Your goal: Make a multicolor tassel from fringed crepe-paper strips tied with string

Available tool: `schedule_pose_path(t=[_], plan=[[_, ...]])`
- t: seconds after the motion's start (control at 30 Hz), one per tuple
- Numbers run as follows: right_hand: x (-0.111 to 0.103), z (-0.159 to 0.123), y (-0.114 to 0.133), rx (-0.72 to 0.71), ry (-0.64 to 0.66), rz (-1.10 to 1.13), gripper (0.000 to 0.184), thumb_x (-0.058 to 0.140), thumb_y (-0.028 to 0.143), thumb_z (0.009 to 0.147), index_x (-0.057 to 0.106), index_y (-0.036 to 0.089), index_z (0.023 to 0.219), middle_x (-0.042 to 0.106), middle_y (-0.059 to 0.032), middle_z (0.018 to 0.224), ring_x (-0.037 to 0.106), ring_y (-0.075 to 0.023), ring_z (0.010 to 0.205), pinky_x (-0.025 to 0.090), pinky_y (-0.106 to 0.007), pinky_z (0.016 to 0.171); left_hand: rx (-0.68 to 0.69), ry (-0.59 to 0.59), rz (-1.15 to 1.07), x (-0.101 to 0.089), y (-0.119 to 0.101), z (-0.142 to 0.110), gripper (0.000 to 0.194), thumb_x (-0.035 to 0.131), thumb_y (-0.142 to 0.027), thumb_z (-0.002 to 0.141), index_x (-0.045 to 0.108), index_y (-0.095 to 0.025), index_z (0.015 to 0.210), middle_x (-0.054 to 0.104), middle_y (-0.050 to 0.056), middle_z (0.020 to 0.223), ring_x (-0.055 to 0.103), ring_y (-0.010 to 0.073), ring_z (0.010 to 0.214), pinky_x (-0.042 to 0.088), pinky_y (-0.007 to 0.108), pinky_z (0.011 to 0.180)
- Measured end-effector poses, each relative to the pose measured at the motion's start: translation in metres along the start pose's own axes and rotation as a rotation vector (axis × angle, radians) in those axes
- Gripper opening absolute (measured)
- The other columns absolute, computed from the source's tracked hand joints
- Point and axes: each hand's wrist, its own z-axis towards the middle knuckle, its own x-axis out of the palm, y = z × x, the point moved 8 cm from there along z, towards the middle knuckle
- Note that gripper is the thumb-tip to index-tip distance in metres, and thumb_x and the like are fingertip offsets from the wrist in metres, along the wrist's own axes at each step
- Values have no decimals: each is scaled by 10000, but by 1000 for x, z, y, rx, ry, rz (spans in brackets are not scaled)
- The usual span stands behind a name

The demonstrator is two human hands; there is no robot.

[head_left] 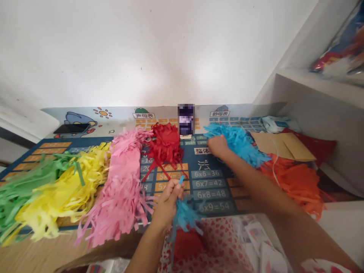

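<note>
My left hand (170,195) is closed on a blue paper tassel (186,216). A short blue end pokes up above the thumb, and the cut strips hang down below the fist. Reaching farther out, my right hand (218,146) is closed at the left edge of a pile of blue fringed paper (239,142). Its fingertips face away from me, so I cannot see what they pinch. A heap of red fringed paper (166,142) lies between the two hands, toward the back, with loose strips trailing toward my left hand.
Pink (125,189), yellow (71,182) and green fringed paper (31,185) lie left; orange fringed paper (295,182) lies right, beside a tan paper envelope (284,146). A phone (186,119) leans at the wall; a dark tablet-like object (72,129) sits far left. A heart-patterned box (227,235) is below.
</note>
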Motion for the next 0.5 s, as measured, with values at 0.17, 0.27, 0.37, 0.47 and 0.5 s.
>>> schedule_pose_path(t=[0.17,0.27,0.37,0.47,0.5], plan=[[-22,-9,6,-8,-48,65,248,481,37,844,724,76,872,707,-190,980,613,-294,1029,330,-455,960,59,-31,219,2,-12,3,343,527,-521,892,584,-183,908,399,-55,630,368,105,589,317,220,574],[-44,-40,22,-60,-124,202,247,467,182,931,708,132,949,709,-140,1030,617,-261,1042,392,-399,922,125,-55,347,6,-25,2,363,475,-517,914,587,-184,824,418,-46,624,389,115,591,322,227,579],[-52,-89,46,-154,-133,817,182,529,276,910,677,183,961,730,-53,903,677,-175,850,479,-287,778,197,-33,444,16,-36,-2,373,465,-471,923,569,-182,712,496,-27,627,456,123,605,362,237,621],[-44,-135,62,-158,-134,1413,140,598,308,846,669,201,901,722,-20,832,692,-164,766,515,-272,706,232,-42,546,25,-42,-6,336,473,-424,918,608,-183,727,525,-26,604,482,132,588,376,245,618],[-39,-147,64,-133,-152,1541,139,623,325,826,668,206,882,718,-20,853,693,-167,770,525,-276,697,240,-48,574,28,-42,-7,318,476,-414,914,630,-185,757,540,-24,607,496,139,594,380,248,618]])
